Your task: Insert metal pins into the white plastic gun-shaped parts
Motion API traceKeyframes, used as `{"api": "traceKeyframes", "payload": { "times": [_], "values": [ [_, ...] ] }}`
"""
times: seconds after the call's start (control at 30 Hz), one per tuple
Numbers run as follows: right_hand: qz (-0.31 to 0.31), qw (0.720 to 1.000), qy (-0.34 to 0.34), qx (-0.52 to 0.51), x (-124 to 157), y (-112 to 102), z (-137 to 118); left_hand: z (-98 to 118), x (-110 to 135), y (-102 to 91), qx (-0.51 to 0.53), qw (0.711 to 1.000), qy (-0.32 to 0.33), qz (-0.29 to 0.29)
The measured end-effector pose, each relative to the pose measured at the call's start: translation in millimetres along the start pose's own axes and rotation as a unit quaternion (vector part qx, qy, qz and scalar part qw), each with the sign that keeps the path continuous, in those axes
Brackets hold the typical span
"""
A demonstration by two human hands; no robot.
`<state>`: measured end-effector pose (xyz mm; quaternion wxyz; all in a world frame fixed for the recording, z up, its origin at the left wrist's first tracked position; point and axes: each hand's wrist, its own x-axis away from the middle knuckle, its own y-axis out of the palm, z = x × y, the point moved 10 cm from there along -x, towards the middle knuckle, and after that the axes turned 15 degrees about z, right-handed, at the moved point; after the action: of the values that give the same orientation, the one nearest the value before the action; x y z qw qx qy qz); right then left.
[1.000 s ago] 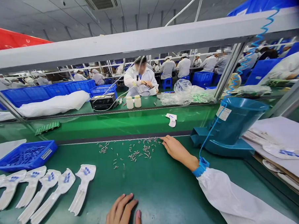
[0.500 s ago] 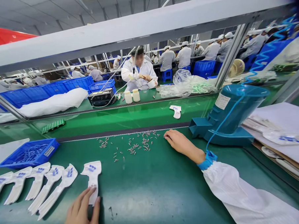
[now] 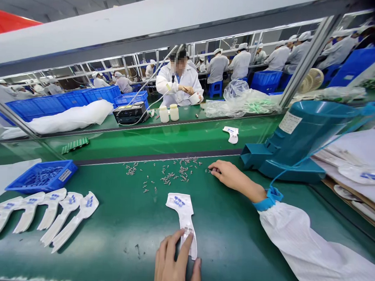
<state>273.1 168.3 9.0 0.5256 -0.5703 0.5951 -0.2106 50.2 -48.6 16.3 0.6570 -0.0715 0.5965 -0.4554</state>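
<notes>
My left hand [image 3: 176,262] grips the lower part of a white plastic housing half [image 3: 184,211], fingers over its handle and thumb along the side. The housing lies on the green mat with its wider end pointing away from me; small blue pieces sit in that end. Farther off, my right hand [image 3: 228,174] rests on the mat, fingers drawn together beside a scatter of small metal parts [image 3: 170,178]. A few tiny parts lie at its fingertips, and whether any is pinched is too small to tell. A blue strap [image 3: 269,198] circles the right wrist.
Several white housing halves [image 3: 78,218] lie in a row at left, near a blue tray [image 3: 70,172] of small blue pieces. A teal machine [image 3: 312,129] stands at right beside stacked sheets [image 3: 361,152]. Another housing [image 3: 232,134] lies beyond the ledge. A co-worker [image 3: 180,84] sits opposite.
My left hand has slid the housing half rightward across the mat, below the metal parts. My right hand stays by the parts, its fingers now more bent. The view has shifted slightly.
</notes>
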Motion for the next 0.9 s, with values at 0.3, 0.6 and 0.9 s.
{"api": "traceKeyframes", "payload": {
  "times": [0.3,0.6,0.9],
  "values": [
    [-0.004,1.000,-0.005,-0.008,0.1,1.5,0.1,0.1,-4.0,3.4,0.031,0.998,-0.021,-0.050],
    [-0.004,1.000,-0.006,-0.015,-0.3,0.8,-7.3,3.4,-0.6,4.2,0.004,0.999,-0.012,-0.052],
    [-0.021,1.000,0.007,-0.020,0.4,6.8,-10.2,5.6,-3.9,1.0,0.005,0.997,-0.031,-0.067]
  ]
}}
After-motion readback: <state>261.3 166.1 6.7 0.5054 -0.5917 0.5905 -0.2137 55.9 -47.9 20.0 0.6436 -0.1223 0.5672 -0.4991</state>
